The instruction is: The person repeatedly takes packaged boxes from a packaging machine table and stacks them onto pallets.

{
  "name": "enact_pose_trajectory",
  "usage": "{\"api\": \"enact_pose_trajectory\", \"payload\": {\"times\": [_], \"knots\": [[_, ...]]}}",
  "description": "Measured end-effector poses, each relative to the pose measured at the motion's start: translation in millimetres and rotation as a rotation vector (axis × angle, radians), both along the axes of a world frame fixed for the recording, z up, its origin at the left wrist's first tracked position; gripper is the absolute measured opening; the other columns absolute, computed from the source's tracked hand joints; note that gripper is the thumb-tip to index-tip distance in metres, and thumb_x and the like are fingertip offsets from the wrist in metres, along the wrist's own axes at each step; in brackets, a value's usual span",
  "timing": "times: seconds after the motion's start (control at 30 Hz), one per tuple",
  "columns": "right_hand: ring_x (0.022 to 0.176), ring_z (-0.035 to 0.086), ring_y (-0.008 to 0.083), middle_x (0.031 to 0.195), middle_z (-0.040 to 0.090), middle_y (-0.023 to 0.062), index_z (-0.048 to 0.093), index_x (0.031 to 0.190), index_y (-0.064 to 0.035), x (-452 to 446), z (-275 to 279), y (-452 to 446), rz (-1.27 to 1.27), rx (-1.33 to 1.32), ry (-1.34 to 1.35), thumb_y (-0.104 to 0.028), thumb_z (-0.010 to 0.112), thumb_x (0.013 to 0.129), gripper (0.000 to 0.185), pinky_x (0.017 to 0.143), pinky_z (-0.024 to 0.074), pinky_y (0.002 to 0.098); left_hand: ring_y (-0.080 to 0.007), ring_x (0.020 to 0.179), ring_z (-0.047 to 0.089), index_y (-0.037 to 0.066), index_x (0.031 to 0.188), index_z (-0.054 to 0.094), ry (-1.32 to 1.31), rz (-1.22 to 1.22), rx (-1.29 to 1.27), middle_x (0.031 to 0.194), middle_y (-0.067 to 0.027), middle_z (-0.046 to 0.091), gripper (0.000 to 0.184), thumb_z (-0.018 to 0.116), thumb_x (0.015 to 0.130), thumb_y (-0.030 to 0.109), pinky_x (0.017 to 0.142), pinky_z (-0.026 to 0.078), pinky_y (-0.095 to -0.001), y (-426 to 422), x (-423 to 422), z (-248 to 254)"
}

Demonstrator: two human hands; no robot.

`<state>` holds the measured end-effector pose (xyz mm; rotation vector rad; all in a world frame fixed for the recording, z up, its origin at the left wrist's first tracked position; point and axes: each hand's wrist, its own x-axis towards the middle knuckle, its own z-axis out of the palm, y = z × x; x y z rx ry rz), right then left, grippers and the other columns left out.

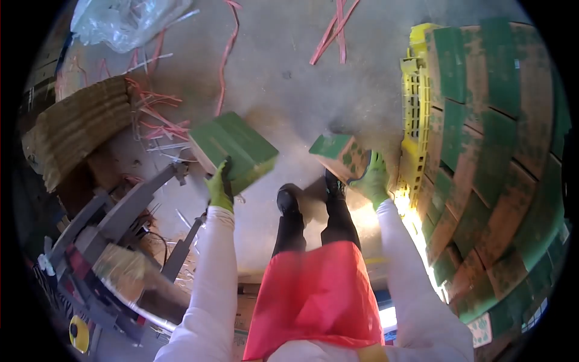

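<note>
My left hand (220,188), in a yellow-green glove with dark fingertips, grips the near side of a green carton (235,145). The carton is tilted and held above the floor. My right hand (375,179), in the same kind of glove, is closed on the right end of a smaller-looking green and brown carton (335,152). The two cartons are apart, one on each side of my feet. Some fingers of both hands are hidden behind the cartons.
On the right rises a stack of green and brown cartons (482,139) beside a yellow plastic pallet (416,102). At left stand a grey metal frame (129,211) and torn cardboard (84,127). Pink straps (229,54) and clear plastic film (123,24) litter the concrete floor.
</note>
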<state>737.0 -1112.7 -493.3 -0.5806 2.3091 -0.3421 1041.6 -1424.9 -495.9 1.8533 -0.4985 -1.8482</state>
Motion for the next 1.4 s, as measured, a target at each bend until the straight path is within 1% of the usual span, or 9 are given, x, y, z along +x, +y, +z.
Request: {"api": "enact_pose_trajectory", "payload": {"times": [0.13,0.23,0.6,0.73,0.8,0.9,0.93,1.33,1.4], "knots": [[0.101,0.048,0.0318,0.107,0.047,0.0109,0.041,0.117,-0.007,19,108,-1,-0.037,-0.004,0.081,-0.027,0.087,0.042,0.09,0.081,0.0429,0.0426,-0.0238,0.098,0.058,-0.007,0.131,0.036,-0.457,-0.357,-0.206,0.12,-0.0163,0.052,0.077,0.077,0.066,0.006,0.083,0.051,-0.0379,54,-35,119],[0.102,0.049,0.0307,0.111,0.045,0.0112,0.041,0.121,-0.0072,6,191,-5,0.028,0.069,0.108,-0.031,0.084,0.046,0.09,0.08,0.0429,0.0418,-0.0339,0.105,0.051,-0.002,0.137,0.03,-0.985,-1.211,-0.609,0.116,-0.02,0.05,0.098,0.081,0.056,0.018,0.087,0.044,-0.0402,80,-93,262],[0.107,0.049,0.0358,0.123,0.046,0.0175,0.048,0.123,-0.0035,0,392,27,0.041,-0.204,0.605,-0.049,0.077,0.056,0.086,0.085,0.0395,0.047,-0.0379,0.103,0.048,-0.002,0.136,0.033,-0.857,-1.371,-1.083,0.114,-0.0197,0.048,0.103,0.082,0.052,0.031,0.09,0.04,-0.0428,84,-141,520],[0.11,0.047,0.0371,0.128,0.045,0.0196,0.048,0.127,-0.0034,19,439,38,0.108,-0.284,0.736,-0.044,0.074,0.059,0.083,0.093,0.035,0.0519,-0.0432,0.112,0.044,-0.002,0.132,0.037,-0.776,-1.487,-1.498,0.124,-0.0243,0.045,0.099,0.081,0.053,0.039,0.095,0.037,-0.0483,72,-126,585],[0.117,0.042,0.0327,0.132,0.042,0.0142,0.043,0.132,-0.0083,33,462,39,0.298,0.169,0.868,-0.044,0.072,0.06,0.085,0.1,0.0291,0.0557,-0.0448,0.111,0.045,-0.001,0.132,0.038,-0.841,-1.524,-1.591,0.126,-0.0253,0.046,0.094,0.078,0.057,0.039,0.092,0.039,-0.052,77,-109,604],[0.111,0.047,0.0322,0.13,0.04,0.0137,0.04,0.132,-0.0069,33,574,21,0.004,-0.004,0.51,-0.049,0.07,0.065,0.085,0.094,0.0382,0.0454,-0.0421,0.109,0.049,-0.001,0.131,0.041,-0.614,-1.444,-1.994,0.124,-0.0221,0.049,0.07,0.065,0.075,0.035,0.092,0.04,-0.0501,95,-100,641],[0.109,0.048,0.031,0.128,0.041,0.0125,0.041,0.131,-0.0076,41,601,23,-0.055,0.005,0.532,-0.049,0.07,0.064,0.085,0.093,0.0388,0.0443,-0.039,0.103,0.053,0.003,0.133,0.04,-0.661,-1.448,-1.905,0.124,-0.0215,0.049,0.09,0.074,0.066,0.053,0.081,0.046,-0.0496,95,-84,654],[0.105,0.048,0.0315,0.116,0.043,0.0146,0.041,0.126,0.0033,42,730,63,-0.33,-0.197,0.762,-0.047,0.082,0.047,0.103,0.085,0.0425,0.041,-0.0395,0.101,0.054,0.004,0.129,0.044,-0.426,-1.582,-2.248,0.117,-0.0224,0.054,0.084,0.075,0.063,0.046,0.084,0.045,-0.0499,99,-40,737],[0.106,0.047,0.0315,0.117,0.043,0.0151,0.041,0.126,0.0035,7,738,78,-0.399,-0.298,0.897,-0.047,0.082,0.048,0.102,0.087,0.042,0.0413,-0.0386,0.113,0.048,0.001,0.134,0.039,-0.366,-1.632,-1.789,0.129,-0.0211,0.047,0.085,0.077,0.064,0.034,0.094,0.041,-0.0477,112,-50,738]]}}
